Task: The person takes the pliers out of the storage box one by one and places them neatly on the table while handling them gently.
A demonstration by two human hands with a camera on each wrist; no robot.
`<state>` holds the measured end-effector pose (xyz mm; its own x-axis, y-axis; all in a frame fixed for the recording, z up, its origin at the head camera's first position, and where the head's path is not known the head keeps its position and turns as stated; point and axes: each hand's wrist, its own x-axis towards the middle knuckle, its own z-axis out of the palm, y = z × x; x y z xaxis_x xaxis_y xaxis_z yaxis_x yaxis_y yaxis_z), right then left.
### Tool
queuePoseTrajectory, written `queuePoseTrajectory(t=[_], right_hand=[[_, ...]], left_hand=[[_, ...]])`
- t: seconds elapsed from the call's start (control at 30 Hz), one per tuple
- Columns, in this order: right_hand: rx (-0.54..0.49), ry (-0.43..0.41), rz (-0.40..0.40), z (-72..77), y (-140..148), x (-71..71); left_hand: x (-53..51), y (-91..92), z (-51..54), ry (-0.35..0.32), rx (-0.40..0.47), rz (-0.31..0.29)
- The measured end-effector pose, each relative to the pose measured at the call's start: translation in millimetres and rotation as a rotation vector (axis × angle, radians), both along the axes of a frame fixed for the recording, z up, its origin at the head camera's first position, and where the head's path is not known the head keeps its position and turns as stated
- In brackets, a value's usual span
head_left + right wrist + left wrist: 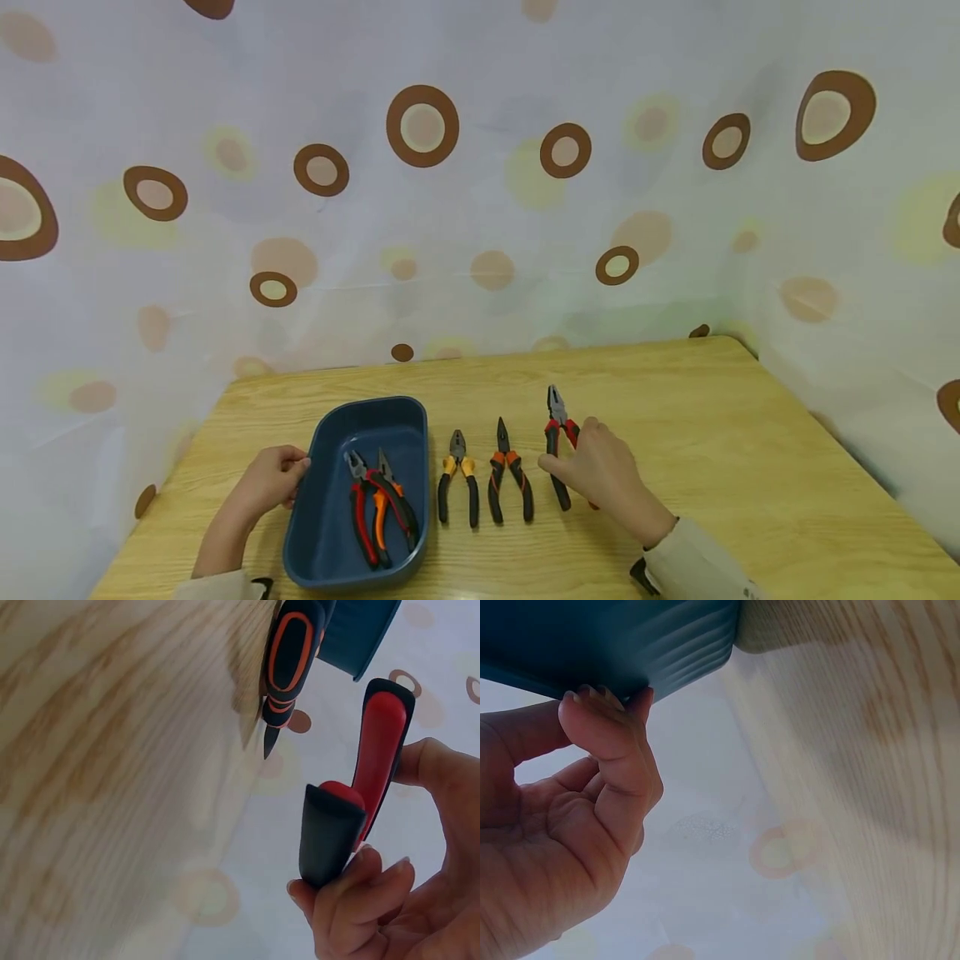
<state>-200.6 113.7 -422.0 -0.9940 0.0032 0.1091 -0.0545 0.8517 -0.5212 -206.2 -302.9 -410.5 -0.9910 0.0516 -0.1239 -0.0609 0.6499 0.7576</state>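
Note:
My left hand (pixel 272 483) pinches the left rim of a blue tray (pixel 429 500); in the left wrist view the fingertips of that hand (pixel 592 787) and its thumb meet at the edge of the tray (pixel 630 645). Inside the tray lie red-and-black pliers (pixel 360 517) and orange-and-black pliers (pixel 380 517), partly crossed. At the right, my right hand (pixel 603 471) holds another red-and-black pair of pliers (pixel 553 442), jaws pointing away from me. In the right wrist view, thumb and fingers of the hand (pixel 420 862) grip its spread handles (pixel 381 742).
Between the tray and my right hand, yellow-and-black pliers (pixel 457 467) and orange-and-black long-nose pliers (pixel 504 467) lie side by side on the wooden table (pixel 750 467). A patterned cloth (pixel 480 208) hangs behind the table and along its sides.

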Motion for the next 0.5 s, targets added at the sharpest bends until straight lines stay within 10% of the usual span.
queuePoseTrajectory(t=[0.5], right_hand=[[0.013, -0.042, 0.035, -16.1, -4, -12.2]], left_hand=[[-1.0, 0.2, -1.0, 0.001, 0.009, -0.007]])
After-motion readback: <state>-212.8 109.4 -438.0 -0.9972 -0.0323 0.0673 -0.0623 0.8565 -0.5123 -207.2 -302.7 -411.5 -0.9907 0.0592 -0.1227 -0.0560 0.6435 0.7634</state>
